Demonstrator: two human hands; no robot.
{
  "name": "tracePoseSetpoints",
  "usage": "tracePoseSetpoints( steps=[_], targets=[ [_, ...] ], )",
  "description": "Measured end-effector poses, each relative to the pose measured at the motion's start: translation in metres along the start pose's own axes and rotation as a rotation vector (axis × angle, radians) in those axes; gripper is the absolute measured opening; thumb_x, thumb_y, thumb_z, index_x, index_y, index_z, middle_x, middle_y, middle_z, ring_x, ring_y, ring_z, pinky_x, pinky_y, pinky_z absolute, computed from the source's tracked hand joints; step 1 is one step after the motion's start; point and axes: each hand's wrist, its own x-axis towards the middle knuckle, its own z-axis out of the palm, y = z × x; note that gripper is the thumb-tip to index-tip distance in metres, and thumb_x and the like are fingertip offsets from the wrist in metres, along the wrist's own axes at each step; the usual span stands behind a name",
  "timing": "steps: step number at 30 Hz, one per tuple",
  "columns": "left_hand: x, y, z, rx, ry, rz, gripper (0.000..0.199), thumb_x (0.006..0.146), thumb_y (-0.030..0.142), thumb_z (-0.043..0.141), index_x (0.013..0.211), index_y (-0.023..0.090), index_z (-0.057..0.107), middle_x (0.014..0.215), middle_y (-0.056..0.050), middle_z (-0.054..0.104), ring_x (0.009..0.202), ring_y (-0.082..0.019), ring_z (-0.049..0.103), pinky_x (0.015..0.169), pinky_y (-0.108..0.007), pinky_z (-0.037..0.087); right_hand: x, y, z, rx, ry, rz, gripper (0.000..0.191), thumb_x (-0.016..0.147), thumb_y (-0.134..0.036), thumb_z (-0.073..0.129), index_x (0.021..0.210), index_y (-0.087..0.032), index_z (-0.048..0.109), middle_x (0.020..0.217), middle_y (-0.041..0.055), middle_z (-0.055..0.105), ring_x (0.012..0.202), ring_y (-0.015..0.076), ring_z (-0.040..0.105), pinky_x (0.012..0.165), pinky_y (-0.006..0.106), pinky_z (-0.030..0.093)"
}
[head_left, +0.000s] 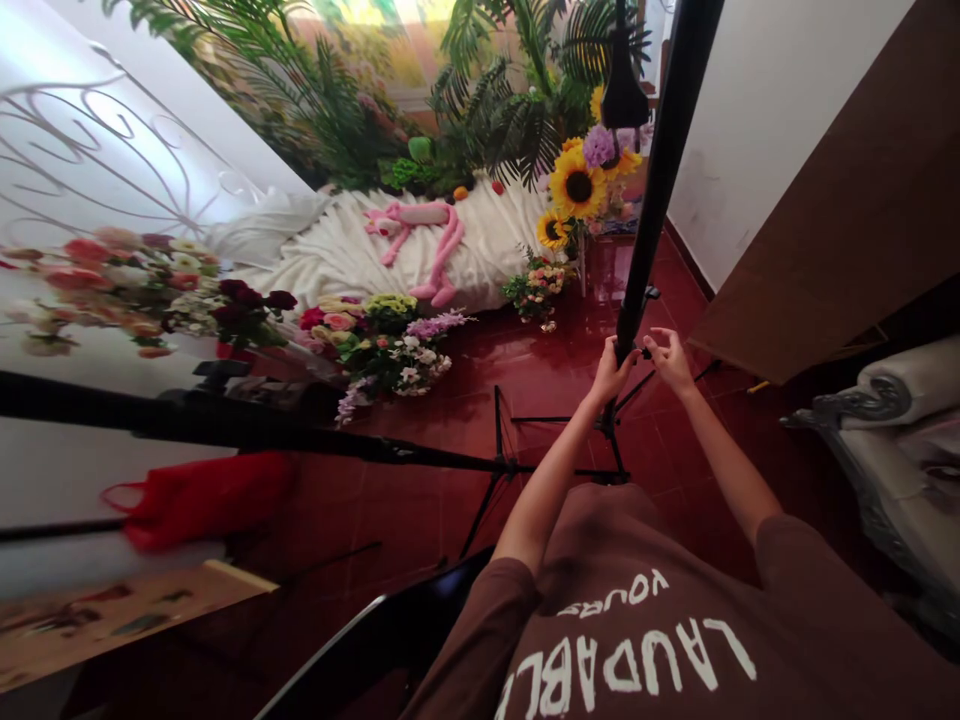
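Black pole (652, 210) is wrapped by left hand (612, 374); right hand (670, 364), half curled, meets knob (646, 352), grip unclear. Adjusting, seemingly, needs steady support.

Both hands reach forward, close together! The left hand (613, 370) makes the grip, its fingers wrapped round and closed. Just beside that grip, on its right, here's the right hand (670, 360), fingers bent and partly spread, the tips turned in towards the left hand. Whether those tips pinch is too small to tell. Below the grip, the left forearm (553, 468) slants down and out to the left, bare to the elbow. The right forearm (724, 455), bare as well, comes up from the lower right, its wrist bent slightly inward. Two arms angling together, narrowing towards the grip, with a gap between the wrists!
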Motion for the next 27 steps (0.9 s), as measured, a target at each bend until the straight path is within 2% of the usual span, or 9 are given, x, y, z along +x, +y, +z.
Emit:
tracePoseSetpoints(
  steps=[3,5,7,10,13,17,21,23,27],
  targets=[
    [0.000,-0.002,0.000,-0.003,0.001,0.001,0.041,0.084,0.049,0.059,0.107,0.019,0.044,0.085,-0.002,0.057,0.070,-0.010,0.056,0.068,-0.025,0.046,0.000,0.003,0.008,0.083,0.012,0.010,0.048,0.077,-0.059,0.062,0.108,-0.024,0.053,0.054,-0.0067,0.049,0.039,0.0083,0.041,0.038,0.021,0.029],
    [-0.001,-0.004,0.000,-0.002,-0.003,-0.009,0.042,0.084,0.049,0.059,0.108,0.019,0.044,0.087,-0.003,0.058,0.071,-0.010,0.057,0.069,-0.025,0.046,0.003,0.003,0.014,0.173,0.058,0.044,0.037,0.079,-0.048,0.065,0.104,-0.023,0.057,0.051,-0.0080,0.049,0.035,0.0064,0.039,0.034,0.019,0.027],
    [-0.001,-0.006,-0.001,0.008,-0.005,-0.020,0.043,0.084,0.049,0.059,0.109,0.019,0.044,0.088,-0.003,0.058,0.072,-0.011,0.057,0.069,-0.025,0.046,0.008,0.000,0.017,0.315,0.082,0.161,0.024,0.080,-0.033,0.066,0.099,-0.020,0.059,0.046,-0.0100,0.047,0.031,0.0048,0.035,0.030,0.018,0.022],
    [0.000,-0.007,0.000,0.037,0.006,-0.031,0.043,0.084,0.048,0.059,0.112,0.019,0.044,0.090,-0.004,0.059,0.075,-0.012,0.058,0.072,-0.027,0.047,0.011,-0.005,0.017,0.666,-0.034,0.452,0.009,0.084,-0.017,0.054,0.091,-0.017,0.060,0.035,-0.0142,0.033,0.024,0.0032,0.023,0.026,0.015,0.016],
    [0.000,-0.008,-0.002,0.078,-0.002,-0.023,0.043,0.086,0.045,0.058,0.118,0.019,0.044,0.098,-0.007,0.061,0.084,-0.015,0.061,0.080,-0.030,0.049,0.007,-0.005,0.012,1.044,-0.093,0.657,0.018,0.085,-0.006,0.042,0.083,-0.016,0.057,0.033,-0.0145,0.029,0.024,0.0023,0.025,0.028,0.010,0.024],
    [-0.031,-0.026,-0.019,0.114,-0.015,-0.052,0.045,0.088,0.043,0.054,0.125,0.019,0.045,0.119,-0.012,0.059,0.106,-0.018,0.061,0.094,-0.034,0.048,-0.010,0.005,0.011,1.315,0.088,0.749,0.017,0.081,-0.003,0.041,0.077,-0.017,0.051,0.043,-0.0090,0.047,0.032,0.0021,0.042,0.035,0.008,0.038],
    [-0.117,-0.059,-0.073,0.130,0.036,-0.355,0.037,0.085,0.048,0.055,0.105,0.017,0.059,0.111,-0.012,0.066,0.103,-0.019,0.064,0.094,-0.037,0.050,-0.037,0.028,0.017,1.365,0.177,0.825,0.019,0.077,-0.002,0.041,0.079,-0.017,0.052,0.042,-0.0099,0.042,0.031,0.0031,0.039,0.032,0.010,0.034],
    [-0.168,-0.070,-0.114,0.141,0.212,-0.544,0.036,0.080,0.052,0.059,0.094,0.019,0.063,0.100,-0.008,0.070,0.094,-0.019,0.067,0.089,-0.036,0.052,-0.053,0.043,0.021,1.347,0.213,0.901,0.020,0.075,-0.001,0.040,0.079,-0.017,0.051,0.041,-0.0101,0.041,0.030,0.0034,0.039,0.032,0.010,0.034],
    [-0.245,-0.062,-0.209,0.189,0.518,-0.668,0.045,0.078,0.062,0.052,0.085,0.018,0.060,0.082,-0.008,0.069,0.070,-0.019,0.067,0.073,-0.039,0.055,-0.083,0.074,0.031,1.291,0.253,1.040,0.022,0.072,0.001,0.038,0.078,-0.018,0.049,0.042,-0.0104,0.039,0.030,0.0036,0.038,0.032,0.010,0.033]
  ],
)
